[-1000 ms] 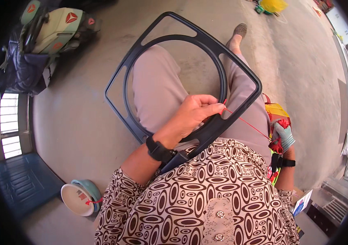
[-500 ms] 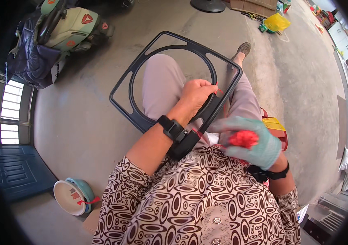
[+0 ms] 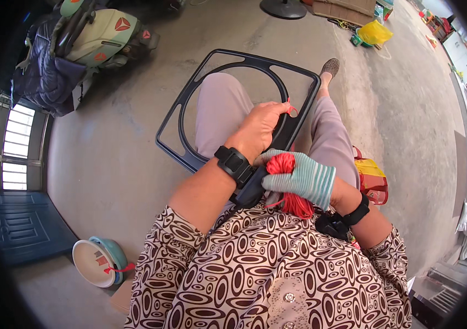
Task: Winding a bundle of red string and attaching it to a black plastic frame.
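Evidently the black frame (image 3: 189, 155) sits over the legs (image 3: 222, 109) so they can bear it. At its right-hand rim, the left hand (image 3: 261, 126) has fingers pinching red string (image 3: 289, 108); over its near corner, the gloved right hand (image 3: 309, 178) wraps fingers round a red bundle (image 3: 282, 163), likely against tangling, hiding that corner. A scooter (image 3: 99, 41) stands beyond its left, a bag (image 3: 371, 176) to its right.

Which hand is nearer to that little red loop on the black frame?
Left. The left hand is right at the red loop; the gloved right hand is farther off, lower in the picture, holding a red cord bundle.
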A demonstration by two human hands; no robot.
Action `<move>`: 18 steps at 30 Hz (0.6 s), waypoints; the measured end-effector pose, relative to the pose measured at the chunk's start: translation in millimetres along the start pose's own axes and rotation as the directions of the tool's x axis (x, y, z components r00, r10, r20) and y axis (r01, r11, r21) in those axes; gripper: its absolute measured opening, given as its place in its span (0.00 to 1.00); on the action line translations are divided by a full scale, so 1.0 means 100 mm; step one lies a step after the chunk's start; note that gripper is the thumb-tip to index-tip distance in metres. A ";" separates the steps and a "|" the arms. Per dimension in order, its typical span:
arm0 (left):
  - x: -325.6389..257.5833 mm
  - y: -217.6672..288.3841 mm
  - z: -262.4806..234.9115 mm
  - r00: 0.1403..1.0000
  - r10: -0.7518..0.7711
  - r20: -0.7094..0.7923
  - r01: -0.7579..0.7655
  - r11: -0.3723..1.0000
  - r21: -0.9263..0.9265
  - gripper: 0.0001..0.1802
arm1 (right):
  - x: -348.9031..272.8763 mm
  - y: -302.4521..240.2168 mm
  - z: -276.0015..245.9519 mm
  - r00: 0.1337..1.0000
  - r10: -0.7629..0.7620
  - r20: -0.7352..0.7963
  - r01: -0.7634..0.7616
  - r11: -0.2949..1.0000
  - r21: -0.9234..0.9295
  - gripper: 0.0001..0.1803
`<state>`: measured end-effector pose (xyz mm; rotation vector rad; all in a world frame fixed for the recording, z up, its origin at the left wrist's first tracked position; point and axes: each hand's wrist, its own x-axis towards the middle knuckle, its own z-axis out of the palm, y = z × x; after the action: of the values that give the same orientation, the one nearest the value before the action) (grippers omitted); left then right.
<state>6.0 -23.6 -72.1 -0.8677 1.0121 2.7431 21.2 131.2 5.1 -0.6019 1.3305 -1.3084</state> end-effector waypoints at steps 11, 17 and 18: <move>-0.09 -0.15 -0.02 0.974 0.181 -0.138 -0.126 0.935 0.332 0.10 | 0.05 0.01 0.00 0.947 0.317 0.045 -0.315 0.898 0.306 0.10; -0.13 -0.26 -0.13 0.929 0.369 0.023 -0.221 0.504 0.835 0.12 | 0.06 0.09 0.15 0.963 0.268 -0.025 -0.246 0.914 0.322 0.11; -0.13 -0.26 -0.11 0.931 0.361 0.050 -0.216 0.436 0.874 0.13 | 0.05 0.08 0.13 0.964 0.263 -0.036 -0.245 0.934 0.262 0.12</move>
<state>29.3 -8.9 -86.0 -0.7055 2.4550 1.8146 35.0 124.6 -0.7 -0.1985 1.2253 -1.2686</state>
